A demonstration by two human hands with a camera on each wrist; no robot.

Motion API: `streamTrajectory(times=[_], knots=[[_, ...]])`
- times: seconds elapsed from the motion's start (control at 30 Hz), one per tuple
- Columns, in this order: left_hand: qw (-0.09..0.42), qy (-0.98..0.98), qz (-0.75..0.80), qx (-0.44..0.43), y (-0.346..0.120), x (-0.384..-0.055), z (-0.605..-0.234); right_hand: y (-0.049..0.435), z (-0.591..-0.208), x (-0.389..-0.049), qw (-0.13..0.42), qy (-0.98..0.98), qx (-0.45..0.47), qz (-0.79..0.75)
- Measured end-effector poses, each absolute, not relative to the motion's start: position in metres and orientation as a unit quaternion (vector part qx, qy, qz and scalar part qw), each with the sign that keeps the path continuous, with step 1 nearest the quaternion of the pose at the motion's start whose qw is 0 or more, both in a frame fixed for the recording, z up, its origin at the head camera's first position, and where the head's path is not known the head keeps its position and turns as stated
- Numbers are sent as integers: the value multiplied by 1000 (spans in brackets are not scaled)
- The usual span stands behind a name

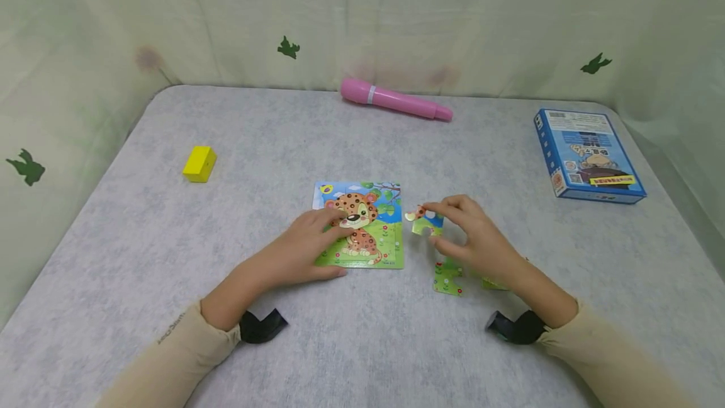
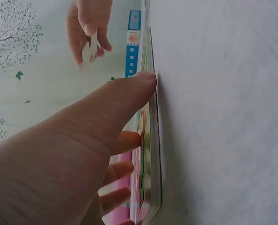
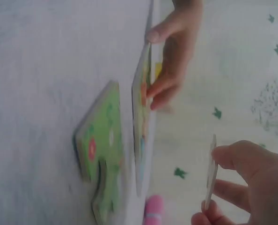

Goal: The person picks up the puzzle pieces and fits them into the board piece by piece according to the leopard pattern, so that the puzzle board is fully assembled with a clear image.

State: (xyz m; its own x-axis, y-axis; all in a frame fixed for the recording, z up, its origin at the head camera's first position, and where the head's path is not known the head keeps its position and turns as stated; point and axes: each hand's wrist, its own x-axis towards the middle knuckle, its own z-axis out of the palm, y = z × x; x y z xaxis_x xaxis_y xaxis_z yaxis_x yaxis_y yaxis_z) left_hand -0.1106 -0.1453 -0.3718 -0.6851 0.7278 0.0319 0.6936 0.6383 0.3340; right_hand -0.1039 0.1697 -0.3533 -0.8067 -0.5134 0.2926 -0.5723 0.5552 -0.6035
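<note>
Pinch grip, right hand (image 1: 474, 239): thumb and fingers on one puzzle piece (image 1: 435, 223), green and blue with a spotted corner; held just beside the right edge of the board (image 1: 394, 263), raised off the table (image 1: 272, 143), and seen nearly edge-on in the right wrist view.

Left hand (image 1: 306, 241): no grasp; thumb against the board's near edge, fingertips on its face, lower left part hidden under the hand.

Board: flat at frame centre; leopard picture, grass, blue sky, branch at upper right; whether every place is filled, cannot tell.

Loose stock: one green piece (image 1: 449, 281), flat, below the right hand; another green piece (image 1: 494, 284), mostly hidden under the right wrist.

Surroundings: yellow block (image 1: 198, 165), left of frame; pink marker (image 1: 396, 101), top centre; blue box (image 1: 591, 156), upper right.

Step in hand, as judged: moving a single piece at the board's side, board steadied by the left; next move probably calls for levelling the piece, matching its notches to a gap, and keeping the board still.
</note>
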Motion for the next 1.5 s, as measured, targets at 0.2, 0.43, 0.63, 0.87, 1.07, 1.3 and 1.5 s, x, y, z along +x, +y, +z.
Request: streamTrajectory(times=[0.2, 0.43, 0.63, 0.87, 1.07, 1.3, 1.5], knots=[[50, 900, 160, 402, -142, -109, -373, 137, -366, -111, 13, -887, 332, 321], [40, 904, 149, 398, -140, -111, -373, 117, -374, -123, 17, -893, 362, 265], [56, 913, 121, 385, -135, -114, -370, 112, -380, -133, -4, -895, 370, 249], [59, 918, 87, 382, -130, -116, -367, 111, -377, -139, -37, -901, 364, 235], [67, 919, 85, 379, -129, -116, -364, 110, -374, -138, -42, -914, 349, 203], [70, 920, 91, 375, -129, -117, -365, 115, -372, -136, -103, -910, 330, 228], [60, 920, 103, 372, -132, -117, -368, 134, -366, -124, -129, -882, 287, 350]])
